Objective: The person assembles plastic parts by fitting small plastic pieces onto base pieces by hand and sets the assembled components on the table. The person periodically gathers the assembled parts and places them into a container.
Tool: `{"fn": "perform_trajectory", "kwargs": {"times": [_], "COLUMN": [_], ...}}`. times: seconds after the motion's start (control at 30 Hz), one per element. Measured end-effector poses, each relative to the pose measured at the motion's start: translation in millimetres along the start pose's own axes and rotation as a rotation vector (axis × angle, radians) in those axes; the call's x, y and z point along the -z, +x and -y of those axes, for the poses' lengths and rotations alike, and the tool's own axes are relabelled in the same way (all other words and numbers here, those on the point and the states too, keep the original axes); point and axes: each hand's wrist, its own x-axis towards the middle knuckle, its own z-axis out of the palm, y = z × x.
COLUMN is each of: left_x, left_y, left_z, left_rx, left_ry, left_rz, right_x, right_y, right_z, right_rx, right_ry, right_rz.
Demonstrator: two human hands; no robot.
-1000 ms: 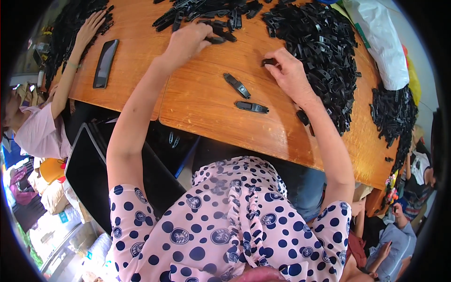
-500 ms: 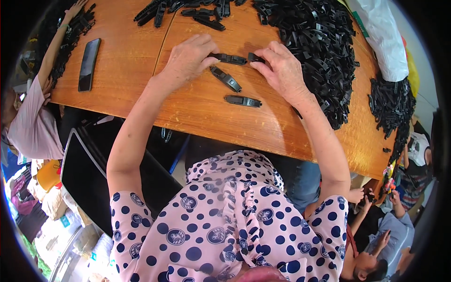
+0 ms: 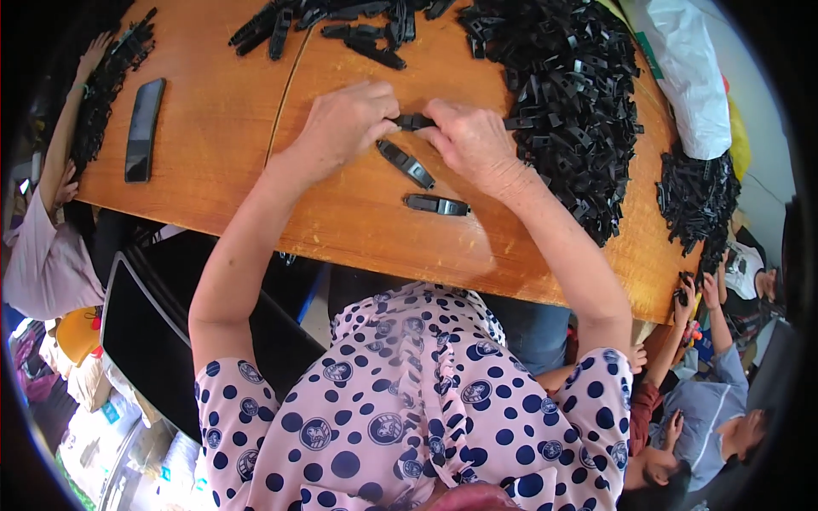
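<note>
My left hand (image 3: 351,121) is closed on one end of a long black plastic piece (image 3: 415,122). My right hand (image 3: 470,143) pinches at the other end of it, and its fingers hide the join. A black tip (image 3: 518,123) shows just past the right knuckles; whether it belongs to the held piece or the pile, I cannot tell. Nearer to me on the table, apart from both hands, lie a slanted black plastic piece (image 3: 406,163) and a level black plastic piece (image 3: 437,204).
A big heap of small black parts (image 3: 579,111) covers the wooden table's (image 3: 341,226) right side. Several longer pieces (image 3: 366,38) lie at the far edge. A phone (image 3: 145,128) rests on the left. A white sack (image 3: 686,81) stands far right. Other people sit on both sides.
My right hand has moved left to meet the piece in my left hand, closing the gap between their two black parts. The whole view has shifted slightly.
</note>
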Motion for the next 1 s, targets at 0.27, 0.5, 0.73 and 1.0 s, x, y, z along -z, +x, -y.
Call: {"fn": "perform_trajectory", "kwargs": {"times": [0.27, 0.5, 0.73, 1.0], "left_x": [7, 12, -3, -6], "left_y": [5, 33, 15, -6], "left_z": [-10, 41, 13, -8], "left_rx": [0.064, 0.037, -0.039, 0.014], "left_ry": [0.096, 0.438, 0.481, 0.304], "left_rz": [0.027, -0.282, -0.1, -0.198], "right_x": [38, 14, 12, 15], "right_y": [44, 67, 35, 11], "right_z": [-39, -69, -74, -65], "right_rx": [0.019, 0.106, 0.249, -0.117], "right_ry": [-0.25, -0.824, -0.711, 0.377], "right_rz": [-0.066, -0.216, -0.224, -0.036]}}
